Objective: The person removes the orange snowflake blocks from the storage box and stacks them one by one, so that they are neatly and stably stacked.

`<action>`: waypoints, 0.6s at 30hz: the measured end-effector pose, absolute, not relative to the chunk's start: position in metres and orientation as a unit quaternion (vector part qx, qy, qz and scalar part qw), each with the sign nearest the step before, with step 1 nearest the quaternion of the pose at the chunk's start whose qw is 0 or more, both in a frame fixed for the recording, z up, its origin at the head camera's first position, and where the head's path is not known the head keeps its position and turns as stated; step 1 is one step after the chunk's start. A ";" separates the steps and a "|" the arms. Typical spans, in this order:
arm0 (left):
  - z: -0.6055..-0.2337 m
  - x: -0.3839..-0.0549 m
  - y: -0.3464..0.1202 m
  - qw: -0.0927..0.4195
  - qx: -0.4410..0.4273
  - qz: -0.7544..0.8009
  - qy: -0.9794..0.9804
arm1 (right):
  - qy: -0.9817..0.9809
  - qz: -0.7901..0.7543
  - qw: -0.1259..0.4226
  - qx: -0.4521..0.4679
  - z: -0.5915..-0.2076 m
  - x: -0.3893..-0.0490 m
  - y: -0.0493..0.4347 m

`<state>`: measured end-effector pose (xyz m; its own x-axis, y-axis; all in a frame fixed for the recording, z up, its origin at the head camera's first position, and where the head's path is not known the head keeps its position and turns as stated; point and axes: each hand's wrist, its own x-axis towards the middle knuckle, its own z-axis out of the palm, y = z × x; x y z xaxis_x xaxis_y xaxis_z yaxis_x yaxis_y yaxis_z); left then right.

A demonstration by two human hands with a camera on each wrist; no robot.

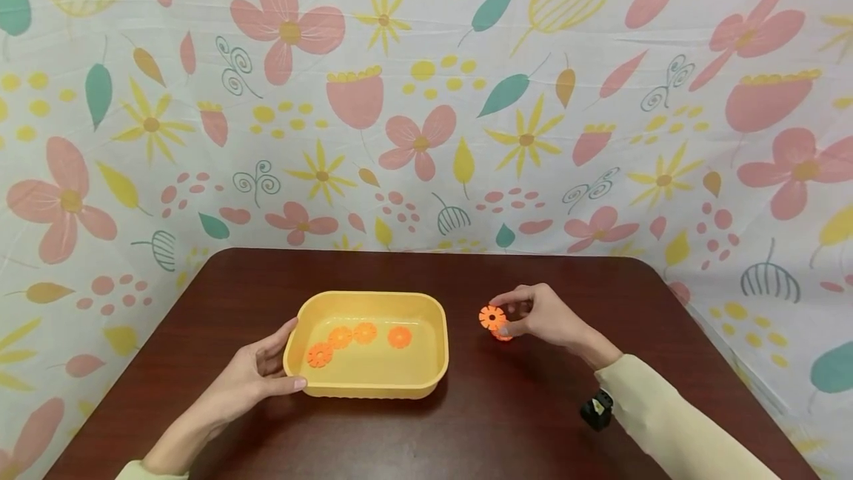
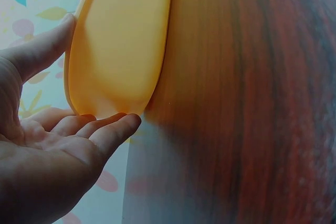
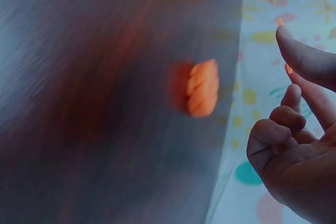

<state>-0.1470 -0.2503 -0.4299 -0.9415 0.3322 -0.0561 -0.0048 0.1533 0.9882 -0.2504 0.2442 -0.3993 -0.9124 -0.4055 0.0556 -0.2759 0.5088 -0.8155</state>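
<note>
A yellow plastic tray [image 1: 380, 376] stands on the table, with several orange notched discs [image 1: 320, 355] lying flat inside. My left hand [image 1: 246, 380] holds its left end, the thumb at the near corner and the fingers along the outer wall. Up close in the left wrist view, that tray [image 2: 121, 40] shows its plain outer side. Right of the tray, my right hand [image 1: 546, 315] pinches one orange notched disc [image 1: 484, 315] between thumb and index finger. Below it on the table is a small stack of orange discs [image 3: 203, 88], mostly hidden behind the held disc in the head view.
The dark wooden table [image 1: 426, 435] has rounded far corners. Behind it hangs a white cloth [image 1: 426, 206] printed with flowers and leaves. A black device [image 1: 596, 410] is strapped at my right wrist.
</note>
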 end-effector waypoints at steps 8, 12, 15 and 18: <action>-0.431 -0.146 -0.251 0.126 0.119 0.643 0.746 | 0.876 -0.447 0.067 -0.168 -0.416 -0.253 0.266; -0.431 -0.146 -0.250 0.124 0.120 0.644 0.745 | 0.881 -0.439 0.071 -0.159 -0.422 -0.255 0.270; -0.431 -0.146 -0.250 0.127 0.116 0.644 0.745 | 0.884 -0.437 0.071 -0.152 -0.426 -0.256 0.271; -0.430 -0.147 -0.250 0.128 0.112 0.643 0.747 | 0.886 -0.434 0.073 -0.147 -0.428 -0.256 0.271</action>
<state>-0.1469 -0.2497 -0.4301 -0.9422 0.3318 -0.0469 0.0028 0.1479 0.9890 -0.2562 0.2712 -0.4285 -0.9464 -0.3229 -0.0019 -0.1965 0.5806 -0.7902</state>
